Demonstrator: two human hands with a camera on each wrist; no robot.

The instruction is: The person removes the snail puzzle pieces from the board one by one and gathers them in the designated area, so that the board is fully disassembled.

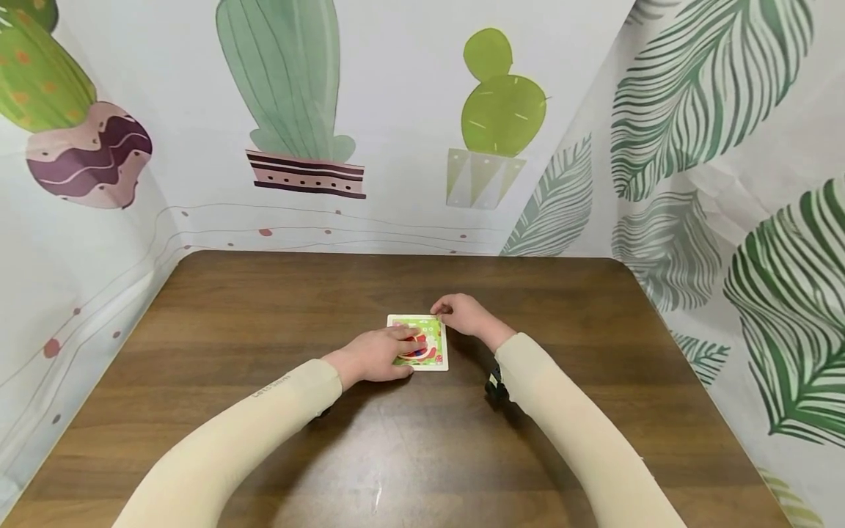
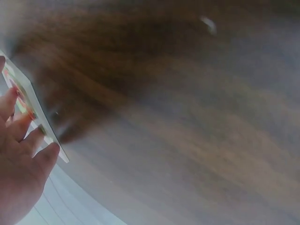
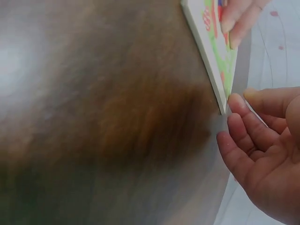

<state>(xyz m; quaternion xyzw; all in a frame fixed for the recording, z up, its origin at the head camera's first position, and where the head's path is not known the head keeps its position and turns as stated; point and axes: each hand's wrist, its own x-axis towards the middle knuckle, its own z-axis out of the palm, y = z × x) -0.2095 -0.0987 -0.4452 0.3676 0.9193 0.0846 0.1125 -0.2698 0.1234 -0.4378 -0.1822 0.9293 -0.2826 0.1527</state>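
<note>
A small square picture board (image 1: 432,359) with a white border and a green and red picture lies on the table in the head view. Across its left and middle part rests my left hand (image 1: 379,355), fingers spread over the picture and thumb at the near edge; part of the picture is hidden under it. My right hand (image 1: 464,315) is at the far right corner, its fingers loosely bent. The right wrist view shows the fingertips (image 3: 236,101) at the board's corner (image 3: 222,105), with no grip on it plainly seen. The left wrist view shows the left fingers (image 2: 47,157) along the board.
The brown wooden table (image 1: 284,301) has rounded far corners. A wall covering (image 1: 409,117) printed with cacti and leaves stands behind and on both sides. A dark device (image 1: 496,385) sits under the right wrist.
</note>
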